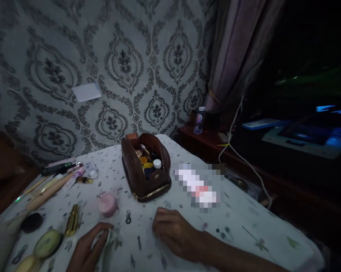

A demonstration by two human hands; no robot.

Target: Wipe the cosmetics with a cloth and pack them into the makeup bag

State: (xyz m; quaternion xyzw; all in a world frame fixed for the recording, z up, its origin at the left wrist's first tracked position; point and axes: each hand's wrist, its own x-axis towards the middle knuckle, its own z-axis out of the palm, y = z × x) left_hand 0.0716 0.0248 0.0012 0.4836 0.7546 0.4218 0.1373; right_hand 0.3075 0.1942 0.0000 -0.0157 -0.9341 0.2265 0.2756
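In the head view my left hand (88,247) is low on the patterned white cloth, its index finger and thumb nearly together. Something pale at those fingers is too unclear to name. My right hand (174,231) rests to the right with its fingers curled down, and whatever is under them is hidden. Beyond both hands stands a brown cosmetic bag (132,173), unzipped, with a white-capped jar (157,163) and other small items inside. A pink round jar (107,205) sits just past my left hand. Left of it lies a gold lipstick tube (72,221).
A round green-topped container (48,243) and a dark lid (32,222) lie at left, near several brushes and tubes. A blurred-out item (198,186) is right of the bag. A bottle (199,121) stands on the red-brown side surface; a white cable (251,166) hangs beside the table.
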